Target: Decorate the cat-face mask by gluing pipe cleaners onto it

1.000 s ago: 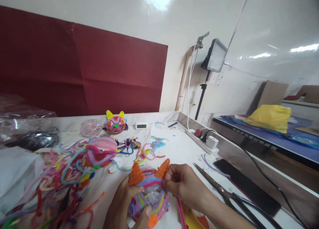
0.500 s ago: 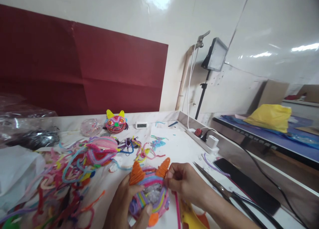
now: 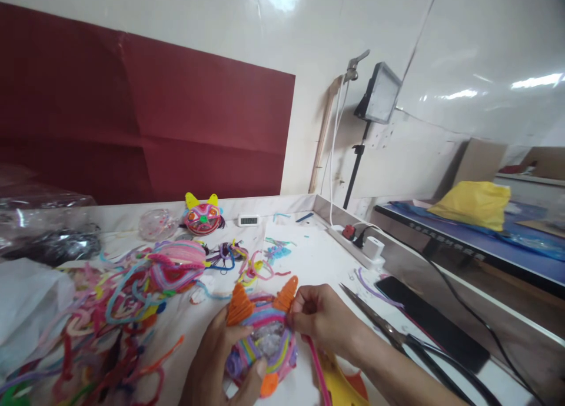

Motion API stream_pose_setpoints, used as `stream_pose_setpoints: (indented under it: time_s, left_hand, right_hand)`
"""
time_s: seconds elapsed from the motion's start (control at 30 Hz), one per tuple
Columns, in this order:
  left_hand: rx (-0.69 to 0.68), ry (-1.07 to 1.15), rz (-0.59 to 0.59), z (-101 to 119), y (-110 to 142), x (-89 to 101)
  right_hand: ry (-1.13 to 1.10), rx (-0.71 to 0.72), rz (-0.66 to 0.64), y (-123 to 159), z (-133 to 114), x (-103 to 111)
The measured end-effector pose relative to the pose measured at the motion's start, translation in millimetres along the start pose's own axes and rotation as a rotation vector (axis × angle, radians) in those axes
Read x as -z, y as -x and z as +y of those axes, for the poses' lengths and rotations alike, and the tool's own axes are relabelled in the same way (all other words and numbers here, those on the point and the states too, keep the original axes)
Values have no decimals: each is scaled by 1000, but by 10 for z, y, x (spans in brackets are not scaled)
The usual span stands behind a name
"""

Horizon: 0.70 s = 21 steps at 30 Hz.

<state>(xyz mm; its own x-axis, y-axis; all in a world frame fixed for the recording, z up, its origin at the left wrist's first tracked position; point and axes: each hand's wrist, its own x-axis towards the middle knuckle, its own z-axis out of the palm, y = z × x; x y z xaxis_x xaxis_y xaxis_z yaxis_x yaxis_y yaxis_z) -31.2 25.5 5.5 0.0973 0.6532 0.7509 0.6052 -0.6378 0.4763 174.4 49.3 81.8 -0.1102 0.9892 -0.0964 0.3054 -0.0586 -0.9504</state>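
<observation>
While the left hand (image 3: 216, 356) grips the eared ornament (image 3: 266, 319), the right hand (image 3: 322, 316) still pinches its edge. Step apparently unfinished.

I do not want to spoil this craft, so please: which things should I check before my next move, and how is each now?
1. Left hand gripping the eared craft: ok.
2. Both orange ears on it: ok, standing up.
3. What the right hand pinches: cannot tell, fingers hide it.
4. Pink strip free of the right hand: cannot tell.
5. Loose strips tidied: not ok, tangled at left.
6. Scissors apart from the craft: ok.
</observation>
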Motion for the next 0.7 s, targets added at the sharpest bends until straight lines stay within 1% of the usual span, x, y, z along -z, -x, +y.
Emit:
stream_pose_setpoints:
  time_s: [0.2,0.3,0.37,0.47,0.63,0.7]
  left_hand:
    - [-3,-2,-10,4,-17,12]
    - [-12,-15,-17,-11,-32,38]
    - [-38,-44,-28,-22,-49,67]
    - [-115,-101,-63,-33,-75,111]
    - [-109,-146,-60,-37,-82,128]
    - [-117,-149,-82,-38,-81,131]
  right_hand:
    - [29,-44,3,-22,-54,-17]
    - [60,-28,22,1,-86,-27]
    - [88,-5,43,26,-103,-33]
    - [137,7,70,50,-135,-38]
    - [165,-28,48,29,-200,-48]
    - [157,-42,32,15,-205,-51]
